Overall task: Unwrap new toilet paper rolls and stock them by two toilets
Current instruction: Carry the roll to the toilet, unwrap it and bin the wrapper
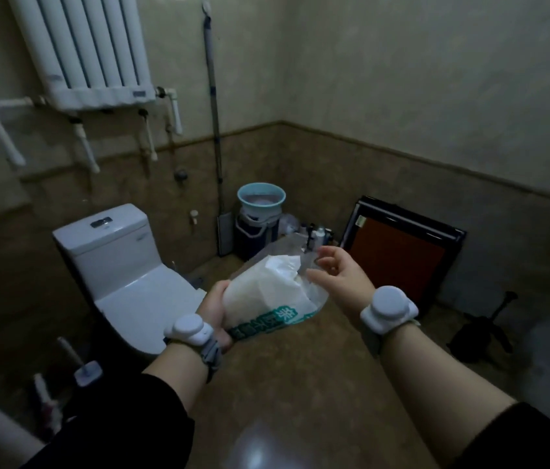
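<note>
Plastic in left hand: my left hand (214, 309) grips the lower end of the toilet paper pack (267, 294), fingers curled round it, in the air above the floor (300, 384).
Right hand: my right hand (338, 274) is at the opened top of the wrap (300, 257), fingers loosely curled. I cannot tell whether they pinch the film.
Handling: I judge it light and soft, squashing easily, with slick, crinkly film.
Where to hold: the loose top edge for peeling, and low round the body for support.
Toilet (125, 265): lid down, just beyond the pack, to the left.
Farther out: basin (260, 198) in the corner, radiator (87, 45) on the wall.
</note>
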{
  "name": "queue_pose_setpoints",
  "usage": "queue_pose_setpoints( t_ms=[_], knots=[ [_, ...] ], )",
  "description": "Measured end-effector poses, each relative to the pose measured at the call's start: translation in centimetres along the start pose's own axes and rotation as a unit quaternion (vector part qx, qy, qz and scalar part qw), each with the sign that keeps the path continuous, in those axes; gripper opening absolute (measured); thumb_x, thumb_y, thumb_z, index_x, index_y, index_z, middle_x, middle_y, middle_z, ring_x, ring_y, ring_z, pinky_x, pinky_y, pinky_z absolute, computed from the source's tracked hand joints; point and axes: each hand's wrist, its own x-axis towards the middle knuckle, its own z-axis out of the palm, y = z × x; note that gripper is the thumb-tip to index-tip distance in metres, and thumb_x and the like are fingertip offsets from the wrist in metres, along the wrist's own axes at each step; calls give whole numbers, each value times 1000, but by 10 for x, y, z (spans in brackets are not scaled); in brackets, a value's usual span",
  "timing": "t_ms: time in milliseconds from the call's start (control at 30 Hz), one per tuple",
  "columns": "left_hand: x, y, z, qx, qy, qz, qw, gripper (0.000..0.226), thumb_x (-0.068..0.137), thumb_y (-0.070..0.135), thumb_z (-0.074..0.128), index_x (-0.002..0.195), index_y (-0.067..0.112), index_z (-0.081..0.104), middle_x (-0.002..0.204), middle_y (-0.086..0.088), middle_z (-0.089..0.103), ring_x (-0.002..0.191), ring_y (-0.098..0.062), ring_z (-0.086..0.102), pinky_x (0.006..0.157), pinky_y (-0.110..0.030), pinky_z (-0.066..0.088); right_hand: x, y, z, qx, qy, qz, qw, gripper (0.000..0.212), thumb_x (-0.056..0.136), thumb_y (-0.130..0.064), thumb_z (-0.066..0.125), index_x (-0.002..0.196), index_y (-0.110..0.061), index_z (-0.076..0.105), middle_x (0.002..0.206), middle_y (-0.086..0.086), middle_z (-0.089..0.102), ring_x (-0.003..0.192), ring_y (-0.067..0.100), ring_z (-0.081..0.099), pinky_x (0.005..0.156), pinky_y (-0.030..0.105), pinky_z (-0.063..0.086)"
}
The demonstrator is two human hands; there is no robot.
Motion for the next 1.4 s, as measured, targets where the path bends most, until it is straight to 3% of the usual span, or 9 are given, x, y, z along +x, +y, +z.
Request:
queue_pose_setpoints(
  t_ms=[133, 333, 500, 667, 800, 967, 1100, 1267, 1400],
  knots=[
    [17, 18, -7, -27, 23, 9, 999, 37, 73, 35, 62, 99, 9, 62, 96, -18, 61, 99, -31, 58, 94, -42, 45, 47, -12, 13, -145, -148, -19, 978, 83, 68, -48, 74, 138, -29, 32, 115, -10, 47, 106, 14, 55, 84, 27, 47],
    [39, 41, -6, -51, 102, 67, 991, 48, 74, 41, 63, 109, 9, 66, 106, -22, 68, 110, -39, 61, 105, -52, 42, 121, -29, 37, -263, -206, -114, 936, 48, 73, -27, 70, 116, -23, 50, 80, -12, 54, 72, 8, 53, 58, 23, 40],
    [45, 52, -9, -111, 137, 107, 979, 32, 76, 38, 63, 93, 11, 66, 87, -17, 70, 93, -35, 63, 99, -50, 46, 169, -39, 44, -253, -191, -150, 937, 18, 75, -28, 67, 87, -19, 57, 71, -7, 55, 68, 14, 54, 53, 24, 39],
    [38, 47, -15, -184, 168, 128, 960, 37, 77, 34, 62, 107, 13, 66, 106, -19, 65, 112, -38, 58, 104, -52, 42, 187, -49, 62, -183, -183, -263, 929, 21, 78, -18, 64, 69, -24, 46, 64, -8, 52, 60, 11, 49, 50, 20, 36],
    [26, 38, -26, -180, 229, 183, 939, 24, 89, 27, 53, 104, 12, 62, 94, -16, 66, 98, -36, 60, 90, -46, 51, 181, -59, 87, -171, -258, -351, 884, 16, 78, -21, 63, 67, -30, 55, 68, -6, 53, 61, 9, 48, 59, 25, 39],
    [15, 46, -57, -199, 279, 169, 924, 24, 83, 36, 57, 87, 14, 67, 76, -13, 68, 80, -30, 62, 71, -35, 50, 185, -67, 129, -287, -360, -283, 841, 19, 77, -41, 66, 83, -26, 75, 65, -15, 56, 63, 4, 55, 58, 21, 43],
    [19, 57, -96, -193, 298, 198, 914, 33, 88, 27, 54, 117, 12, 60, 106, -12, 59, 102, -31, 57, 87, -41, 46, 187, -79, 165, -302, -396, -240, 834, 11, 78, -32, 66, 74, -25, 73, 78, -4, 71, 70, 12, 64, 62, 26, 53],
    [30, 75, -140, -240, 278, 190, 910, 34, 84, 24, 54, 55, 14, 68, 53, -10, 63, 50, -23, 66, 52, -28, 53, 196, -96, 198, -254, -407, -216, 850, 15, 83, -25, 63, 80, -11, 68, 80, 5, 67, 72, 19, 62, 67, 33, 54],
    [31, 91, -155, -243, 266, 206, 910, 20, 87, 27, 51, 71, 16, 59, 69, -12, 59, 68, -29, 61, 65, -33, 51, 205, -101, 211, -210, -394, -188, 875, 18, 85, -19, 59, 92, -4, 67, 87, 11, 66, 75, 21, 59, 74, 36, 52]
  ],
)
